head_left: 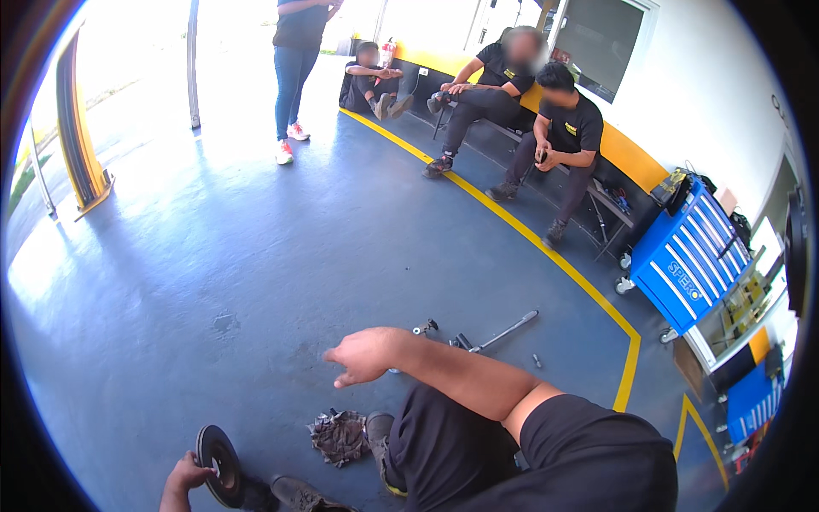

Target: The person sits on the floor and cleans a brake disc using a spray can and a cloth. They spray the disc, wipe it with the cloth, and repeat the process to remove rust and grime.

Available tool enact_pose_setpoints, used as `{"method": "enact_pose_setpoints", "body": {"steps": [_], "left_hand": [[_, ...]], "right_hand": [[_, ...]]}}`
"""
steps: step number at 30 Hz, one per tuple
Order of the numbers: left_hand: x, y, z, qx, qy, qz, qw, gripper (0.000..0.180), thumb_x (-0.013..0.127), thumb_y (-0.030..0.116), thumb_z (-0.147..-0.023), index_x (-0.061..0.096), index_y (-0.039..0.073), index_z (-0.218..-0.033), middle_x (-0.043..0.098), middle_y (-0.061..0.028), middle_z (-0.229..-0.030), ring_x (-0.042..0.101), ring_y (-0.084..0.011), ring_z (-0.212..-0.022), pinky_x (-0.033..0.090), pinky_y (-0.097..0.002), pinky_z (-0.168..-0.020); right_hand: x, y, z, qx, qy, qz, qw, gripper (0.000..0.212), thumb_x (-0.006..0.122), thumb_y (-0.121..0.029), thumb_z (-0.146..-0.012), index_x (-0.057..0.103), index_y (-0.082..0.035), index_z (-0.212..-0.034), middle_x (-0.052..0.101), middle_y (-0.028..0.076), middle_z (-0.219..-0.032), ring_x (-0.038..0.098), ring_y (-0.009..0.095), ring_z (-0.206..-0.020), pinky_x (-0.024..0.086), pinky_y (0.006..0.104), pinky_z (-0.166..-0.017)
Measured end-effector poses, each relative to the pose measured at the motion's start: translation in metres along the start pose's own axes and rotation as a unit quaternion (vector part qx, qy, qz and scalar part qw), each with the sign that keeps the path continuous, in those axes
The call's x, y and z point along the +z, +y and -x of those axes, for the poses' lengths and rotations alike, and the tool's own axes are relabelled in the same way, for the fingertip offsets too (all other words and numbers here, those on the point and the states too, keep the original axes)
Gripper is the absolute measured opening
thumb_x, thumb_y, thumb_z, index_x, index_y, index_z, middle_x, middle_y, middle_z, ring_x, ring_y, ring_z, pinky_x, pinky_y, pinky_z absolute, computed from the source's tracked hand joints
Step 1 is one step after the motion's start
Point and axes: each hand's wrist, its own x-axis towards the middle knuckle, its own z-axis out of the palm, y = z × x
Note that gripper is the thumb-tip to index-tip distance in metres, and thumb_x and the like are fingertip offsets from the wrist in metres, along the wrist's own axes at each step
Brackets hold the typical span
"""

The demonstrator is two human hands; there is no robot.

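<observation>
At the lower left, my left hand (193, 471) grips the rim of a dark, round brake disc (223, 452), which is tilted up on its edge near my shoe. The fingers behind the disc are hidden. My right arm reaches across my raised knee, and my right hand (365, 355) hovers over the floor with its fingers apart and nothing in it. A crumpled, dirty rag (339, 437) lies between my shoes. Beyond my right forearm lie a long-handled ratchet (508, 331), a small metal part (425, 327) and a socket (537, 361).
A blue tool cart (687, 256) on casters stands at the right, with another blue cart (755, 397) nearer. Two people sit on a bench (610, 205) by the wall, one sits on the floor and another stands. A yellow line (546, 247) curves across the grey floor.
</observation>
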Motion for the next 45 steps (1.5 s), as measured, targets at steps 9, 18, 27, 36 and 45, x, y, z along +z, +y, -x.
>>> {"method": "enact_pose_setpoints", "body": {"steps": [9, 18, 27, 36, 45], "left_hand": [[0.01, 0.006, -0.02, -0.004, -0.067, 0.404, 0.912, 0.079, 0.088, 0.049, -0.085, 0.059, 0.0, -0.14, 0.072, -0.0185, -0.121, 0.071, -0.0324, -0.113, 0.061, -0.0491, -0.095], [0.012, 0.028, 0.0, -0.054, -0.085, 0.498, 0.861, 0.052, 0.073, 0.039, -0.099, 0.07, 0.001, -0.136, 0.075, -0.0137, -0.12, 0.07, -0.0276, -0.112, 0.056, -0.0453, -0.099], [0.032, 0.01, -0.048, -0.024, -0.074, 0.379, 0.922, 0.06, 0.08, 0.049, -0.092, 0.07, 0.004, -0.131, 0.074, -0.0149, -0.111, 0.071, -0.032, -0.095, 0.061, -0.0481, -0.083], [0.032, -0.006, -0.057, 0.022, -0.097, 0.486, 0.868, 0.063, 0.08, 0.053, -0.089, 0.07, 0.006, -0.129, 0.073, -0.014, -0.112, 0.071, -0.0329, -0.094, 0.06, -0.0536, -0.085], [0.026, 0.018, -0.036, 0.03, -0.077, 0.411, 0.908, 0.058, 0.079, 0.041, -0.093, 0.061, 0.004, -0.134, 0.07, -0.0173, -0.116, 0.072, -0.0329, -0.097, 0.061, -0.0515, -0.084]], "right_hand": [[0.049, -0.014, -0.007, -0.169, 0.104, -0.084, 0.977, 0.076, 0.07, -0.044, -0.106, 0.043, -0.007, -0.167, 0.06, 0.022, -0.157, 0.058, 0.035, -0.146, 0.052, 0.0498, -0.116], [0.039, -0.009, -0.041, -0.076, 0.025, -0.023, 0.997, 0.074, 0.073, -0.042, -0.104, 0.048, -0.004, -0.162, 0.065, 0.021, -0.15, 0.065, 0.037, -0.136, 0.056, 0.0511, -0.109], [0.046, -0.011, -0.046, -0.087, 0.022, -0.011, 0.996, 0.069, 0.075, -0.041, -0.102, 0.055, -0.004, -0.156, 0.073, 0.021, -0.139, 0.069, 0.04, -0.131, 0.056, 0.0522, -0.11], [0.039, -0.005, -0.048, -0.06, 0.001, -0.011, 0.998, 0.072, 0.072, -0.041, -0.104, 0.049, -0.004, -0.162, 0.068, 0.02, -0.146, 0.065, 0.037, -0.138, 0.054, 0.0496, -0.114], [0.04, -0.003, -0.048, -0.046, -0.012, -0.012, 0.999, 0.072, 0.072, -0.041, -0.105, 0.049, -0.004, -0.162, 0.067, 0.02, -0.149, 0.064, 0.036, -0.14, 0.053, 0.0494, -0.117]]}}
